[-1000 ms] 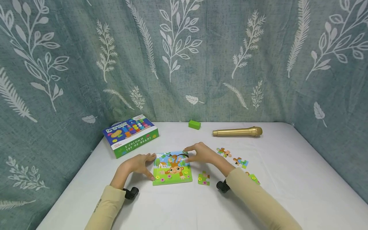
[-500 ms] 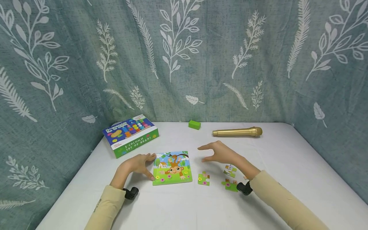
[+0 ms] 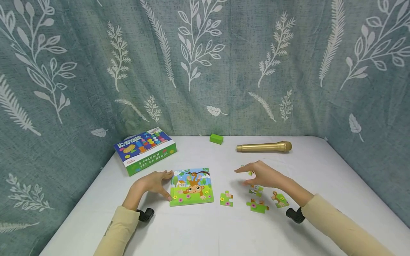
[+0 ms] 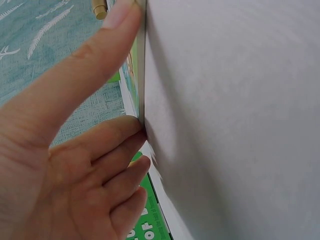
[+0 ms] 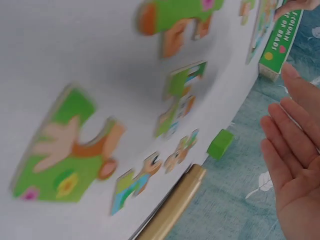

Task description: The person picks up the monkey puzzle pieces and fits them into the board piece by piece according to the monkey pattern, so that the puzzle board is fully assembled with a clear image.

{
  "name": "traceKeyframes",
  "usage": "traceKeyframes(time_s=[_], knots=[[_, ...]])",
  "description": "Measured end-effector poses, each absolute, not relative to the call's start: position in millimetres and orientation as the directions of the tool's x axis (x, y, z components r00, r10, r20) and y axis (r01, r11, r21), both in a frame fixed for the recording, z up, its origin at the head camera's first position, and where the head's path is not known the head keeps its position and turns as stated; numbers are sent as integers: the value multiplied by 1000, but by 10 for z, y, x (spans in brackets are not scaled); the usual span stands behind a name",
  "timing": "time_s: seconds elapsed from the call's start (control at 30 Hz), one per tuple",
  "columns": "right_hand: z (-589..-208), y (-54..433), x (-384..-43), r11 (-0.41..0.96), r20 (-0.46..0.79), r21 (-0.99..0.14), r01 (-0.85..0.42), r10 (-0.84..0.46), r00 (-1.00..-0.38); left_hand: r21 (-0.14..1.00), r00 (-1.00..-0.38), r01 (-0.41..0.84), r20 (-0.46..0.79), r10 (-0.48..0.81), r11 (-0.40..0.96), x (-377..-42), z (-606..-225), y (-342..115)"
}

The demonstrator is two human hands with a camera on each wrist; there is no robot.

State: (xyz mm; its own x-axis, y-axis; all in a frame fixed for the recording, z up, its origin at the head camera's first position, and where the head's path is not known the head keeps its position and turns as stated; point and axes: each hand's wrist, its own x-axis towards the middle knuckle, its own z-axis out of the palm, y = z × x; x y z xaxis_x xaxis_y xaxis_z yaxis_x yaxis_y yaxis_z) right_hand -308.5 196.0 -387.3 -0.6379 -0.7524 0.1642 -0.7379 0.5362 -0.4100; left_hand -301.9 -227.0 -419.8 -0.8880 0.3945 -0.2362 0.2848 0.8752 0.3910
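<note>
My left hand (image 3: 153,185) touches the left edge of a finished-looking monkey jigsaw puzzle (image 3: 193,186) lying flat on the table. The left wrist view has its thumb and index finger right at the board's edge (image 4: 141,75), the other fingers loosely bent. With nothing in its fingers, my right hand (image 3: 264,174) hovers over loose puzzle pieces, thumb and index finger apart. One piece with a yellow flower (image 3: 226,199) lies right of the board. Farther right are a green piece (image 3: 257,206), a monkey-ear piece (image 3: 280,200) and a partly hidden piece (image 3: 255,190). More pieces (image 5: 135,182) show in the right wrist view.
A bead-set box (image 3: 147,151) stands at the back left of the white table (image 3: 192,231). Behind the puzzle sits a green block (image 3: 216,139), with a gold microphone (image 3: 264,147) to its right. A patterned curtain (image 3: 205,71) encloses the back and sides.
My right hand has drawn away from the puzzle's upper right corner and moved right, over the loose pieces. The left hand stays at the board's left edge.
</note>
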Motion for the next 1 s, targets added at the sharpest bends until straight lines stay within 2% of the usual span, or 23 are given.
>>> traceKeyframes(time_s=[0.27,0.47,0.8,1.0], knots=[[-3939,2141,-3063,523,110,-426,-738,-780,-616,388,-893,270,-242,380,881,-3035,-4201,-2267],[-3992,2248,-3068,542,44,-449,-710,-780,-624,392,-894,263,-245,376,882,-3040,-4199,-2261],[-4047,2411,-3154,548,-78,-445,-708,-811,-580,384,-900,244,-252,356,890,-3013,-4196,-2256],[-4012,2420,-3174,528,-84,-435,-729,-830,-551,390,-901,249,-243,360,887,-3009,-4196,-2252]])
